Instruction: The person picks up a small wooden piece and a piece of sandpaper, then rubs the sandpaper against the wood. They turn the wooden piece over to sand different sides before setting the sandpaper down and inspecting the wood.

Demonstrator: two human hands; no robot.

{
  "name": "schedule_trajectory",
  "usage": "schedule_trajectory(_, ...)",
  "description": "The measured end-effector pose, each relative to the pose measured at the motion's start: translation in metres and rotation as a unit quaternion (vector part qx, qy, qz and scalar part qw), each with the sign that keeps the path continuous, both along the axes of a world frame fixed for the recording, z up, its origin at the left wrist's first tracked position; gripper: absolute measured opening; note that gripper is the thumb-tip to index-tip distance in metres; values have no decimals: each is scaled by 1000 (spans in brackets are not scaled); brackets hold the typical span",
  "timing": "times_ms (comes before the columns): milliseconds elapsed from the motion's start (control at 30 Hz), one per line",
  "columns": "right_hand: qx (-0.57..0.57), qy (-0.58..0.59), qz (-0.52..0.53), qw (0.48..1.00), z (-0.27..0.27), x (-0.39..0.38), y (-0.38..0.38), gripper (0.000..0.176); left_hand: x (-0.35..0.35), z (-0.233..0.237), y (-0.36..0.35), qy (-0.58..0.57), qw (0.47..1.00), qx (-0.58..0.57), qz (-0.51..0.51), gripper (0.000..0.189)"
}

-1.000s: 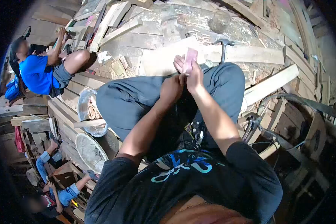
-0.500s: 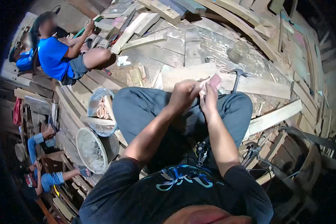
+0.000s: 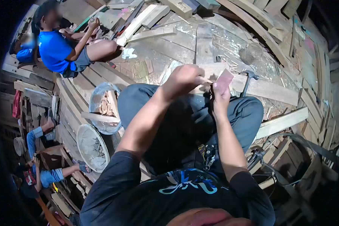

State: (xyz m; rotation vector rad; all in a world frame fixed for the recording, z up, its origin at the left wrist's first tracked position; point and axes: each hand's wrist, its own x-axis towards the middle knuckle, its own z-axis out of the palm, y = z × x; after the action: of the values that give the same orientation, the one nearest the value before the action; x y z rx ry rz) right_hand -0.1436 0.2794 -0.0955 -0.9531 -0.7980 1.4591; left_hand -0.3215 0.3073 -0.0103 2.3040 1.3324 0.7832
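My left hand [image 3: 184, 80] is closed, with a thin pale wooden piece [image 3: 205, 80] poking out from its fingertips toward the right. Beside it, my right hand [image 3: 221, 98] grips a pink sheet that looks like sandpaper [image 3: 225, 80], its flat face turned up. A small gap lies between the wooden piece and the sheet. Both hands are above my crossed legs. Just right of my right hand, a claw hammer [image 3: 248, 80] lies across a wide wooden board [image 3: 265, 89].
At my left stand a basin of wood pieces [image 3: 95, 101] and a bucket [image 3: 87, 147]. A person in a blue shirt [image 3: 53, 51] sits at the upper left, another person [image 3: 51, 177] at the lower left. Planks [image 3: 258, 19] and scraps lie around the floor.
My hands have drawn apart; they were close together around the wooden piece and pink sheet. The left has risen and moved slightly left, while the right has shifted a little right and down.
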Motion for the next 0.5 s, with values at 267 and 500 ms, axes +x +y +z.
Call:
schedule_trajectory(267, -10, 68, -8, 998, -30, 0, 13, 31, 10, -13, -2, -17, 1000, 9, 1, 12)
schedule_trajectory(500, -17, 38, -30, 999, -26, 2, 16, 31, 18, -16, -1, -20, 1000, -15, 6, 12)
